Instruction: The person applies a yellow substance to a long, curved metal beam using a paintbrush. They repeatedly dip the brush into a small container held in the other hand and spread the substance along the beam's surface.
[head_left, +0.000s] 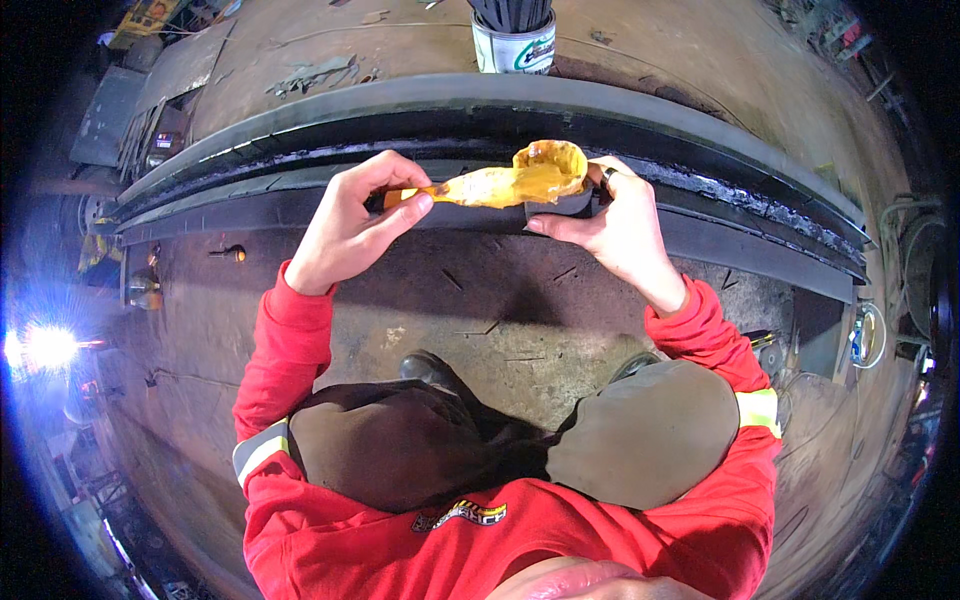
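Above the long dark steel beam, I hold a glossy yellow strip [490,186] that looks thin and partly see-through. My left hand [350,220] is closed, thumb and fingers pinching its narrow left end, where something dark pokes out behind the fingers. At its right the strip curls up into an open loop, resting against a dark round piece [562,205]. Around that dark piece my right hand [622,220] is closed, thumb in front and fingers behind, with a dark ring on one finger. I cannot tell exactly what the yellow strip or the dark piece is.
Steel beams [400,100] run across in front of my knees. Behind them stands a white bucket [514,50] full of dark rods. A small orange-and-black tool [235,253] lies on the floor at left. A bright welding-like glare [48,347] shines at far left.
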